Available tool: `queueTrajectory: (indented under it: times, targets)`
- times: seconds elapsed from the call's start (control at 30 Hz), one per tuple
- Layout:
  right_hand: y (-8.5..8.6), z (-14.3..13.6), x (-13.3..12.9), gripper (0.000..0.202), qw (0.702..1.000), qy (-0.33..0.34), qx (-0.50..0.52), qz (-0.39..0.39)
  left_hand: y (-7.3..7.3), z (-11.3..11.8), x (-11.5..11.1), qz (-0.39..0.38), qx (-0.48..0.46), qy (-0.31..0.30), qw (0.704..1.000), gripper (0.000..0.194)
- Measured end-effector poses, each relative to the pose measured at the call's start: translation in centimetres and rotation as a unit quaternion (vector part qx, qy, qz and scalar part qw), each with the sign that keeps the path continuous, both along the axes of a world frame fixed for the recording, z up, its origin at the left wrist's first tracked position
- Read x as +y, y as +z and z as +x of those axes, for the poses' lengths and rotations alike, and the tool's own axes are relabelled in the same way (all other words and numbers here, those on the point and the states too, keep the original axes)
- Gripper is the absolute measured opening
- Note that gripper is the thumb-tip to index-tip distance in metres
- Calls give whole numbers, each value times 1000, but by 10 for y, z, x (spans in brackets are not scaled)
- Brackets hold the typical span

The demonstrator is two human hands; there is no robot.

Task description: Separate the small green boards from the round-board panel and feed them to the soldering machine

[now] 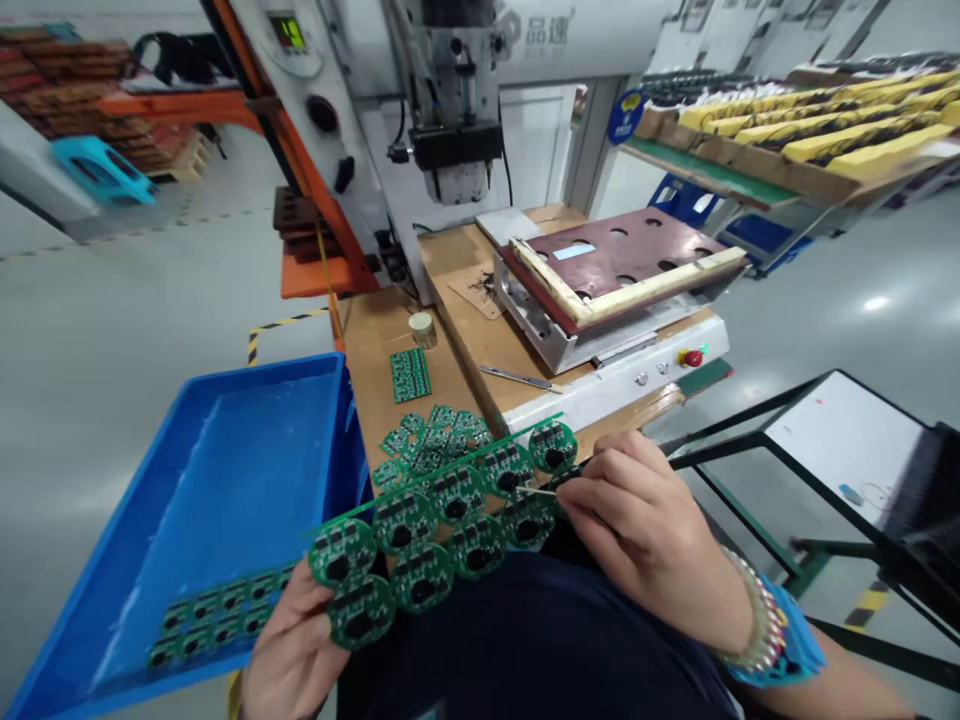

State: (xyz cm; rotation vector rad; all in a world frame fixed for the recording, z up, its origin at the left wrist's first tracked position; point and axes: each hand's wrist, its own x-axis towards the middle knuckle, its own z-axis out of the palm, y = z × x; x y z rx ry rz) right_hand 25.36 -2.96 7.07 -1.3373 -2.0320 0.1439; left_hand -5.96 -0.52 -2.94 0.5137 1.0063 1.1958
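A green panel of round circuit boards is held up in front of my body, its black blobs facing me. My left hand grips its left end between thumb and fingers. My right hand is closed in a pinch around a thin pale stick, whose tip is at one of the round boards near the panel's right end. Behind the panel, a heap of loose small circuit boards lies on the wooden bench. Farther back on it rests a green rectangular board.
A blue tray at left holds another circuit board panel. A small round pot stands on the bench. A utility knife lies before a machine bed bearing a brown plate. A red button sits on the machine's front.
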Motion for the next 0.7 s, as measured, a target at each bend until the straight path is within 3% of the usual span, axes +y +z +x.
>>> queueTrajectory:
  times: [0.13,0.43,0.6,0.7]
  targets:
    - [-1,2,1,12,1000,-8,-1,12,-3,-3,0,5,16,7,1000,20]
    - [-3,3,2,11,1000,-24,-12,13,3,6,0,-15,54,55,997,25]
    - [0,4,1,11,1000,-7,-10,-3,2,8,0,7,38,46,998,27]
    - [3,4,-1,11,1000,8,5,-3,6,14,-2,20,-5,1,1000,30]
